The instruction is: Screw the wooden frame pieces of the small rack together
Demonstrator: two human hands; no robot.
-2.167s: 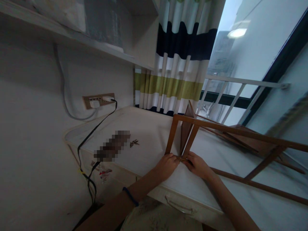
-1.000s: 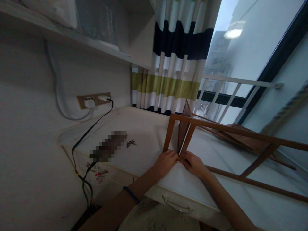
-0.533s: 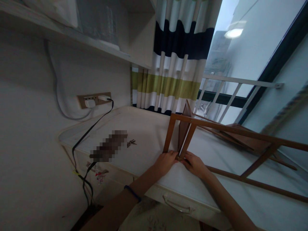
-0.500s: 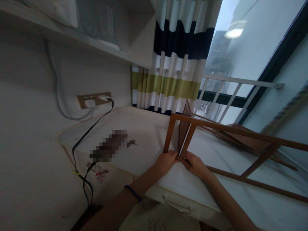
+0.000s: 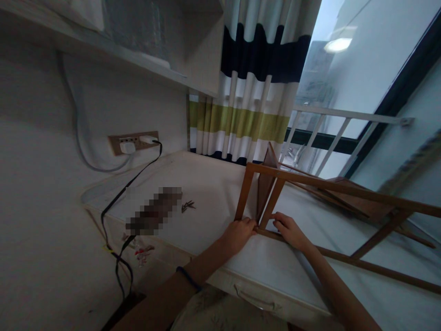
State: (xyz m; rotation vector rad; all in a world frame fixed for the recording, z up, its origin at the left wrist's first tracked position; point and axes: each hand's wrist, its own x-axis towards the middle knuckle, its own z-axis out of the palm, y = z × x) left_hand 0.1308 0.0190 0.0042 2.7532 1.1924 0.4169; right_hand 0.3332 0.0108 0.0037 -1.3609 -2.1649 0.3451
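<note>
A brown wooden frame (image 5: 330, 185) with slanted crossbars lies on its side on the white desktop (image 5: 210, 184). Between its bars at the near end stands a thin wooden panel (image 5: 266, 184). My left hand (image 5: 241, 234) is closed around the frame's lower corner, beside the panel's bottom edge. Just right of the short crossbar, my right hand (image 5: 288, 229) hovers over the lower rail with bent fingers apart. Its fingertips are close to the crossbar; contact cannot be made out. Nothing shows between them.
Several small slim brown pieces (image 5: 188, 206) lie on the desk, near a pixelated object (image 5: 155, 211). Black cables (image 5: 132, 181) run from a wall socket (image 5: 133, 142) over the desk's left edge. More wooden parts (image 5: 358, 197) lie behind the frame. A shelf (image 5: 144, 64) overhangs at left.
My right hand has moved off the lower corner joint, slightly right and up. My left hand keeps its hold on the frame. The view has shifted slightly.
</note>
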